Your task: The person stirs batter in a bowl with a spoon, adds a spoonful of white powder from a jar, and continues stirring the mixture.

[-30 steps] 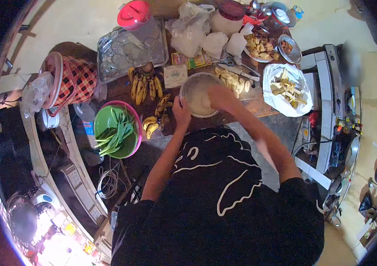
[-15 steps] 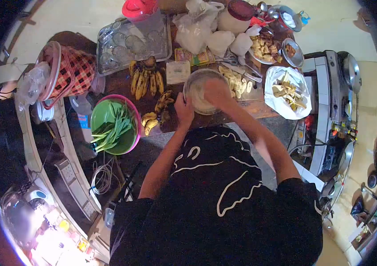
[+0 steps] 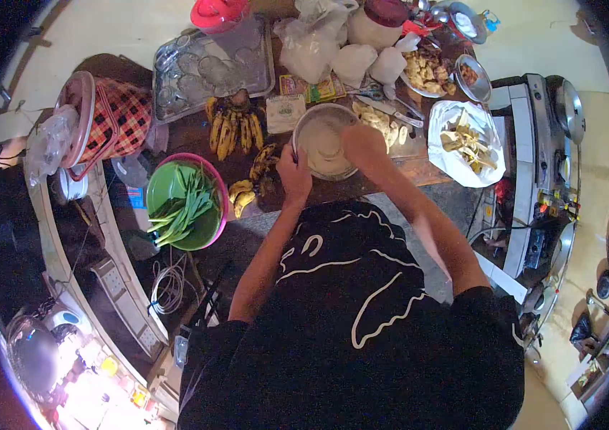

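Observation:
A round metal bowl [image 3: 326, 107] stands near the table's front edge, with a pale, creamy mixture [image 3: 319, 140] in it. My left hand [image 3: 293, 175] grips the bowl's near left rim. Over the right side of the bowl, my right hand [image 3: 364, 147] is closed; whatever it may hold is hidden by the fingers. Peeled banana pieces [image 3: 383, 123] lie just beyond that hand, beside a knife [image 3: 394, 113]. Left of the bowl are a bunch of bananas [image 3: 236, 132], a few darker bananas [image 3: 264, 161] and a small printed packet [image 3: 286, 113].
A tray of glasses [image 3: 270, 72] fills the back left. White plastic bags [image 3: 308, 46] and a lidded jar [image 3: 376, 25] stand behind the bowl. To the right sits a paper-lined dish of peels [image 3: 468, 143]. A green basin [image 3: 162, 188] with leafy greens [image 3: 188, 201] is at left.
My right hand has shifted from over the middle of the bowl to its right side, uncovering more of the mixture. The left hand stays on the rim.

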A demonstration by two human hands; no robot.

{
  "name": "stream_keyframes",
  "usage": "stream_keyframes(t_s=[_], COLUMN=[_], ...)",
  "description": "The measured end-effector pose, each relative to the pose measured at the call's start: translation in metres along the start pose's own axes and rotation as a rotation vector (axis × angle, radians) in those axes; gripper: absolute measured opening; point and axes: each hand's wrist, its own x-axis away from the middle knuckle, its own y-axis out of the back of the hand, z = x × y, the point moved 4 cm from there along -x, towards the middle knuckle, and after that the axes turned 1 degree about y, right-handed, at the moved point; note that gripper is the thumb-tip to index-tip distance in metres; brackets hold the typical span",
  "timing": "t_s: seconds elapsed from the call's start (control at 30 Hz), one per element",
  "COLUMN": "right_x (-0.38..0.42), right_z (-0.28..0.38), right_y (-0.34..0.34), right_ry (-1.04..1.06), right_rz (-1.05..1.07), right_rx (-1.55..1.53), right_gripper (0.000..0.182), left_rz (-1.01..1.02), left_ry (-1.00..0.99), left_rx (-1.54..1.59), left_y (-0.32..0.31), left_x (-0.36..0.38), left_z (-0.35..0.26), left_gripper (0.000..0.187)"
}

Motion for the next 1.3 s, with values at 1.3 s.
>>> stream_keyframes(t_s=[1.3], right_x=[0.035], right_z=[0.007], right_y=[-0.017], right_ry=[-0.061], right_rz=[0.005], right_rx=[-0.152], right_gripper=[0.017], left_rz=[-0.117], left_ry=[-0.072], left_rx=[-0.198], left_y=[0.017], left_x=[0.010], left_z=[-0.006], left_gripper=[0.018])
